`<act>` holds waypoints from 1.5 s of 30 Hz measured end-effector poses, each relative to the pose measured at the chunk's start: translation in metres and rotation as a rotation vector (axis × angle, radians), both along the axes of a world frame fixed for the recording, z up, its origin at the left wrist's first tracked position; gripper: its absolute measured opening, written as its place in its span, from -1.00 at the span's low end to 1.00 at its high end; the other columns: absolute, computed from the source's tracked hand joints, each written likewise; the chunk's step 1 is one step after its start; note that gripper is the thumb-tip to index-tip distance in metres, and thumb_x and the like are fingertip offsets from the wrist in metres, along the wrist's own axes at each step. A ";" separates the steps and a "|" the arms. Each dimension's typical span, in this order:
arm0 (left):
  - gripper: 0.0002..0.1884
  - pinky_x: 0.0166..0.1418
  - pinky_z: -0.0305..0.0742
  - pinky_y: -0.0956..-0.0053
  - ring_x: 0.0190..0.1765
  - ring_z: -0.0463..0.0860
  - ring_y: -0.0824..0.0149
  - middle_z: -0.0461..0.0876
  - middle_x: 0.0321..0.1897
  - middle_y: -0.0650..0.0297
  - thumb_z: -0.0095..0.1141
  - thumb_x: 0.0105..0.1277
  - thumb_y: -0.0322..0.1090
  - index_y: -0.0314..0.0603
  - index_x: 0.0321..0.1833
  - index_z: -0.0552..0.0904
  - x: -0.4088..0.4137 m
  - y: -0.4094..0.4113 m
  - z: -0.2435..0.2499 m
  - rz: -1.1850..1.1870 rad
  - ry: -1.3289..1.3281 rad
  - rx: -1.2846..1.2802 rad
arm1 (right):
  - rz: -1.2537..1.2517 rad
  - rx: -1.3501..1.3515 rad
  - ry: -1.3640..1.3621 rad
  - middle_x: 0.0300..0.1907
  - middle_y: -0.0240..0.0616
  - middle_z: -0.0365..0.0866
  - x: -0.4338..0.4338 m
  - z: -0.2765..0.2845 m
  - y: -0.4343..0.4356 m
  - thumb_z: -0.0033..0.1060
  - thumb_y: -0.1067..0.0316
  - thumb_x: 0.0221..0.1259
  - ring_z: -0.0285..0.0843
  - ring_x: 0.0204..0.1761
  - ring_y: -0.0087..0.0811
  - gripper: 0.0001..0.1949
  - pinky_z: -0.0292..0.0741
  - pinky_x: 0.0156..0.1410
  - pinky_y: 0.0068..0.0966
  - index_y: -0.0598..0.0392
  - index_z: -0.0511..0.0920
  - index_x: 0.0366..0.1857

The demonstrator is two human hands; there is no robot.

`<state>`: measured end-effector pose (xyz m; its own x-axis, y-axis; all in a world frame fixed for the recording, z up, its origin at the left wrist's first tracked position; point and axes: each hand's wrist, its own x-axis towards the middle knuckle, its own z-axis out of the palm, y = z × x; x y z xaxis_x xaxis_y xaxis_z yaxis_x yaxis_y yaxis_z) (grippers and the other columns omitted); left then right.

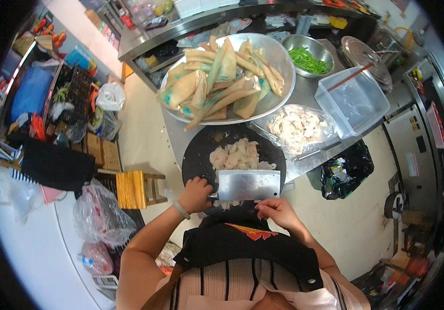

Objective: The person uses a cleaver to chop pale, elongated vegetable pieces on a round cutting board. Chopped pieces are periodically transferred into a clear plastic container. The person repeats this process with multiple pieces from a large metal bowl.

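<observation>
A cleaver [249,185] with a broad steel blade lies over the front of a round dark chopping board [196,155]. My left hand [195,195] is at the board's left front and closes around the cleaver's handle, mostly hidden under it. Beyond the blade sits a heap of pale raw meat pieces [235,155], and small scraps [227,204] show on its near side. My right hand [278,212] is at the blade's near right corner, thumb and fingertips drawn together. Whether something small is between them is unclear.
Behind the board stands a large metal basin [289,83] of folded, blue-green-stained skins [214,83]. To its right are a clear bag of pale pieces [297,128], a plastic tub [352,104], a steel bowl [326,50] of cut greens and a lined bin [348,170]. A wooden stool [130,190] stands left.
</observation>
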<state>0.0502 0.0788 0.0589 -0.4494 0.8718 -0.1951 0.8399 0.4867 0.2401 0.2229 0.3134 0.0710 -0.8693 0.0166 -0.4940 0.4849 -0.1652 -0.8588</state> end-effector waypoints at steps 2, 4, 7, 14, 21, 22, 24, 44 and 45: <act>-0.72 -0.20 0.29 0.30 -0.20 0.42 0.17 0.46 -0.42 0.24 0.25 -0.25 -0.18 -0.10 -0.45 0.55 -0.008 0.001 0.005 -0.072 -0.007 0.060 | 0.080 0.053 0.001 -0.49 -0.33 0.59 -0.003 0.005 -0.021 0.03 0.30 0.21 0.50 -0.45 -0.61 -0.80 0.44 -0.34 -0.66 0.22 0.57 -0.28; -0.77 -0.23 0.27 0.31 -0.23 0.43 0.21 0.48 -0.48 0.29 0.22 -0.22 -0.18 -0.08 -0.50 0.54 -0.011 0.001 0.017 -0.102 0.000 0.106 | 0.134 0.074 -0.067 -0.46 -0.31 0.61 -0.006 0.008 -0.043 -0.01 0.28 0.24 0.53 -0.42 -0.57 -0.77 0.46 -0.35 -0.66 0.22 0.57 -0.23; -0.77 -0.25 0.28 0.30 -0.29 0.44 0.20 0.48 -0.52 0.26 0.22 -0.19 -0.17 -0.10 -0.51 0.53 -0.004 -0.001 0.024 -0.105 -0.055 0.215 | 0.020 -0.015 -0.127 -0.35 -0.25 0.60 -0.018 0.003 -0.082 -0.02 0.17 0.25 0.53 -0.38 -0.56 -0.70 0.48 -0.32 -0.64 0.22 0.51 -0.16; -0.50 0.02 0.27 0.25 -0.05 0.39 0.13 0.48 -0.10 0.11 0.22 -0.08 -0.15 -0.30 -0.10 0.48 0.060 0.016 0.022 -0.147 -0.225 0.588 | -0.941 0.209 0.081 -0.51 -0.27 0.55 -0.037 -0.002 -0.131 -0.06 0.39 0.21 0.46 -0.46 -0.52 -0.81 0.41 -0.34 -0.58 0.28 0.46 -0.20; 0.15 0.27 -0.35 -0.25 0.37 -0.21 -0.17 -0.13 0.31 -0.20 0.25 -0.32 0.31 -0.19 0.33 0.08 0.038 -0.014 0.003 -0.059 -0.097 0.358 | -0.567 1.065 -0.318 -0.44 0.10 0.56 0.018 0.034 -0.098 -0.16 0.42 0.10 0.56 -0.34 0.00 -0.71 0.47 -0.18 -0.16 0.24 0.33 -0.07; 0.24 0.25 -0.35 -0.27 0.38 -0.29 -0.21 -0.25 0.33 -0.23 0.29 -0.41 0.32 -0.15 0.36 0.01 0.031 -0.013 -0.002 -0.050 -0.071 0.254 | -0.479 1.178 -0.423 -0.44 0.10 0.56 0.016 0.033 -0.101 -0.16 0.41 0.10 0.56 -0.35 0.00 -0.69 0.47 -0.20 -0.15 0.23 0.33 -0.05; 0.25 0.25 -0.34 -0.29 0.38 -0.28 -0.21 -0.25 0.33 -0.22 0.30 -0.43 0.31 -0.13 0.36 -0.01 0.023 -0.006 -0.008 -0.008 -0.076 0.261 | -0.370 1.169 -0.569 -0.34 0.22 0.53 0.001 0.039 -0.110 -0.24 0.40 0.07 0.50 -0.21 0.13 -0.66 0.39 -0.06 -0.06 0.19 0.37 -0.03; 0.09 0.27 -0.21 -0.25 0.35 -0.17 -0.25 -0.18 0.32 -0.15 0.36 -0.46 0.24 0.27 0.30 0.20 -0.013 0.053 -0.018 -0.156 -0.036 0.398 | -0.658 -0.071 -0.063 -0.65 -0.36 0.31 0.043 -0.032 -0.104 -0.28 0.36 0.32 0.25 -0.71 -0.54 -0.90 0.37 -0.57 -0.55 0.07 0.28 -0.18; 0.07 0.27 -0.20 -0.24 0.35 -0.16 -0.23 -0.17 0.32 -0.14 0.36 -0.46 0.23 0.27 0.30 0.21 -0.013 0.059 -0.018 -0.118 -0.022 0.408 | -0.635 -0.047 -0.049 -0.65 -0.36 0.31 0.036 -0.035 -0.102 -0.28 0.36 0.32 0.25 -0.71 -0.55 -0.90 0.37 -0.58 -0.56 0.07 0.28 -0.19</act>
<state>0.0376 0.1383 0.0404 -0.3413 0.9247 0.1685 0.8768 0.2486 0.4117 0.2590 0.2109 0.0358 -0.6735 0.4989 -0.5454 0.3184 -0.4700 -0.8232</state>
